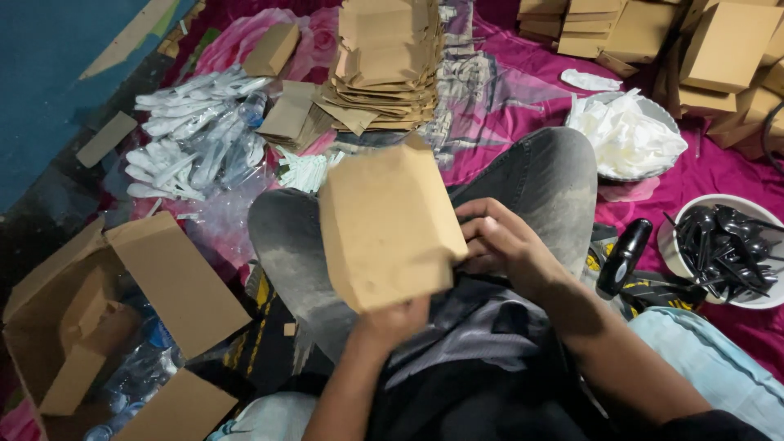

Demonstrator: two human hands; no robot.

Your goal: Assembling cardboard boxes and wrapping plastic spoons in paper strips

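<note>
I sit cross-legged in grey trousers. My left hand (392,320) grips the lower edge of a brown paper bag (384,229) and holds it up over my lap. My right hand (494,241) presses its fingers against the bag's right side, near its open end. Beyond my knees lies a tall stack of flat brown paper bags (384,65). A pile of white plastic spoons in clear wrappers (196,135) lies to the left of that stack.
An open cardboard box (98,318) holding plastic bottles stands at the lower left. A bowl of white tissue (625,135) and a white bowl of black plastic cutlery (723,245) sit on the right. Folded cardboard boxes (719,49) crowd the far right, on a magenta cloth (523,90).
</note>
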